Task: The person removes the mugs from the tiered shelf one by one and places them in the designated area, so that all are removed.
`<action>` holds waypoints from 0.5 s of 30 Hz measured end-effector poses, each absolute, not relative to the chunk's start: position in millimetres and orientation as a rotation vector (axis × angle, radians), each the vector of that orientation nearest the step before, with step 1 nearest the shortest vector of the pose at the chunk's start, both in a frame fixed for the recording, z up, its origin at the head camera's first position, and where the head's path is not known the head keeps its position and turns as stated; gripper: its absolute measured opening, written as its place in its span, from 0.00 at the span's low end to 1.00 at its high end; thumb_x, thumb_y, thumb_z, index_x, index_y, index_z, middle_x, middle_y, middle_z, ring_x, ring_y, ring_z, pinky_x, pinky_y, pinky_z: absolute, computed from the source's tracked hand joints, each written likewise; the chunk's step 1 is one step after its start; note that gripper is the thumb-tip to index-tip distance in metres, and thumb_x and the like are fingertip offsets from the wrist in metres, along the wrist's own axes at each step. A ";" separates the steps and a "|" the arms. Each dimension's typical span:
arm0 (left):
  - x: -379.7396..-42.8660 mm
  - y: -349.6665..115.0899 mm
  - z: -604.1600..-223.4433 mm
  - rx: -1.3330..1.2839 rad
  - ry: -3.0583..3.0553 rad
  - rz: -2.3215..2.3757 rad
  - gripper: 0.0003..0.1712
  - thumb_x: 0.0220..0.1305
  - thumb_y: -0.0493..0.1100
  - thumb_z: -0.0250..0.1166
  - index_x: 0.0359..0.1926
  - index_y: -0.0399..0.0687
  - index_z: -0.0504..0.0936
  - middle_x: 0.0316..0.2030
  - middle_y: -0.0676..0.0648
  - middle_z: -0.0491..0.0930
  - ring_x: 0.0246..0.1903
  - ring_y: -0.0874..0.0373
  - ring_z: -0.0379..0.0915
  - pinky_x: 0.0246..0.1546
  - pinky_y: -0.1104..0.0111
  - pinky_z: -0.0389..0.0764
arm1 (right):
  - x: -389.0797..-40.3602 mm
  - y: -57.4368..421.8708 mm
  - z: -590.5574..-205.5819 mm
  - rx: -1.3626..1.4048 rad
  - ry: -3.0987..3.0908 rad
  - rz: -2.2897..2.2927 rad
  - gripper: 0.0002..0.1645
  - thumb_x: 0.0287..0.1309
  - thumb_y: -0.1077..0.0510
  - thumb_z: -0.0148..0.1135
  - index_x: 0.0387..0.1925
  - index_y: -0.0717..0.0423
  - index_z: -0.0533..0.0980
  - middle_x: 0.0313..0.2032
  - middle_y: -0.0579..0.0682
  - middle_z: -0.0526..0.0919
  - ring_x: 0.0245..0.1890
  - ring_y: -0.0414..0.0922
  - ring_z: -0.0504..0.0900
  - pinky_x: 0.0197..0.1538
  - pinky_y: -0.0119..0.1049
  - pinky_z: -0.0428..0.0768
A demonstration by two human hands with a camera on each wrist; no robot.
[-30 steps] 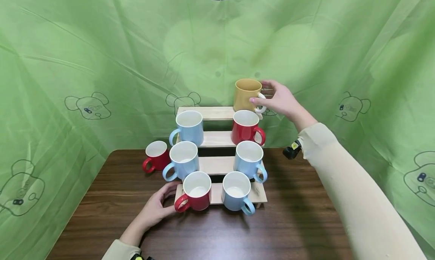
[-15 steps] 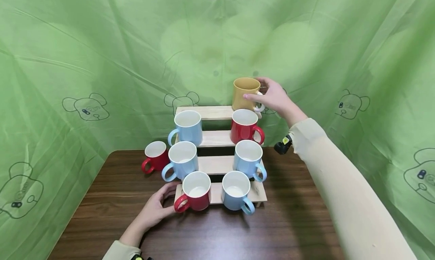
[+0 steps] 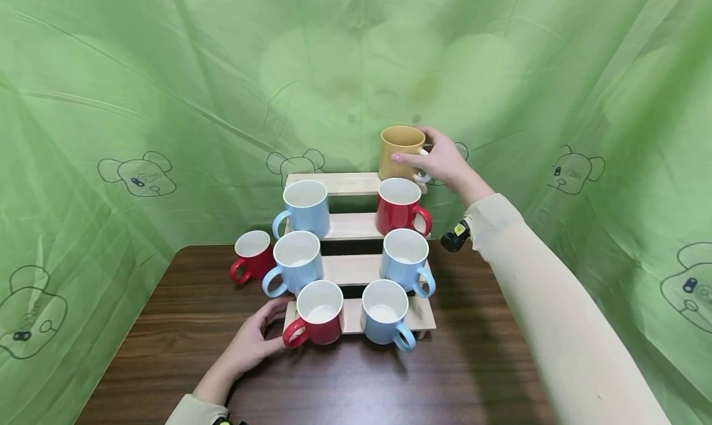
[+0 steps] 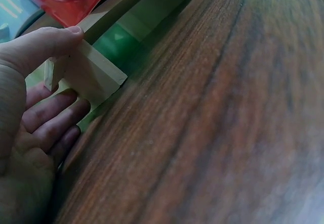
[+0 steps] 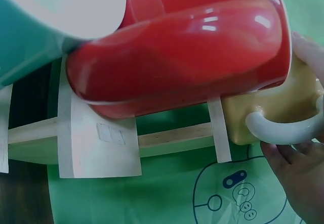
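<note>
In the head view a four-step wooden shelf stand [image 3: 351,269] bears several mugs. My right hand [image 3: 442,164] grips a mustard-yellow mug [image 3: 394,150] with a white handle, upright at the right end of the top step. The thumb lies across its front and the other fingers reach behind it. In the right wrist view the white handle [image 5: 291,131] shows beside the hand. Down at the lowest step, my left hand [image 3: 249,345] holds the stand's left end. Its thumb [image 4: 50,41] lies on the board's edge below a red mug [image 3: 319,317], fingers curled by the leg.
Light-blue mugs [image 3: 385,320] and another red mug [image 3: 397,212] stand on the lower steps. Left of the stand, one more red mug [image 3: 254,258] sits on the dark wooden table [image 3: 167,351]. A green printed curtain [image 3: 222,104] hangs close behind.
The right thumb has slid left across the front of the yellow mug, and the arm has shifted slightly left. The mug and the left hand stay in place on the stand.
</note>
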State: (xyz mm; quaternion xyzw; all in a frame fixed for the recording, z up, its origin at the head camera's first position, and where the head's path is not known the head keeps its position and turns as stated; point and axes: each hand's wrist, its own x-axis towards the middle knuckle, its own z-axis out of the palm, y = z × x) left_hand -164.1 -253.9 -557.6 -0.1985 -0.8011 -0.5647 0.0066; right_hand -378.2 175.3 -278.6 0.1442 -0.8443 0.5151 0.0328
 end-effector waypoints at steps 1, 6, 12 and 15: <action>-163.6 -253.9 -557.5 -0.627 -2.506 -1.757 0.40 0.65 0.39 0.81 0.74 0.45 0.75 0.66 0.42 0.81 0.63 0.55 0.81 0.66 0.71 0.78 | -377.8 175.0 -278.5 0.446 -2.597 1.586 0.54 0.60 0.42 0.83 0.80 0.52 0.66 0.69 0.55 0.77 0.69 0.52 0.77 0.70 0.50 0.77; -162.4 -254.8 -558.6 -0.598 -2.524 -1.743 0.40 0.64 0.40 0.82 0.74 0.47 0.75 0.65 0.43 0.82 0.63 0.56 0.81 0.65 0.71 0.78 | -377.5 174.4 -279.6 0.442 -2.597 1.584 0.57 0.58 0.40 0.83 0.81 0.51 0.65 0.69 0.54 0.77 0.68 0.51 0.77 0.69 0.50 0.78; -163.2 -253.8 -559.6 -0.585 -2.516 -1.786 0.41 0.63 0.39 0.83 0.73 0.50 0.75 0.65 0.46 0.82 0.63 0.57 0.81 0.65 0.72 0.78 | -377.1 173.9 -280.5 0.421 -2.585 1.568 0.60 0.57 0.39 0.84 0.82 0.52 0.63 0.70 0.53 0.77 0.68 0.51 0.76 0.70 0.49 0.78; -163.3 -252.8 -560.4 -0.606 -2.508 -1.798 0.41 0.63 0.39 0.82 0.73 0.48 0.75 0.65 0.44 0.83 0.62 0.56 0.82 0.65 0.72 0.78 | -376.7 174.4 -281.8 0.392 -2.574 1.543 0.62 0.55 0.38 0.85 0.82 0.52 0.63 0.70 0.53 0.77 0.68 0.50 0.77 0.71 0.49 0.78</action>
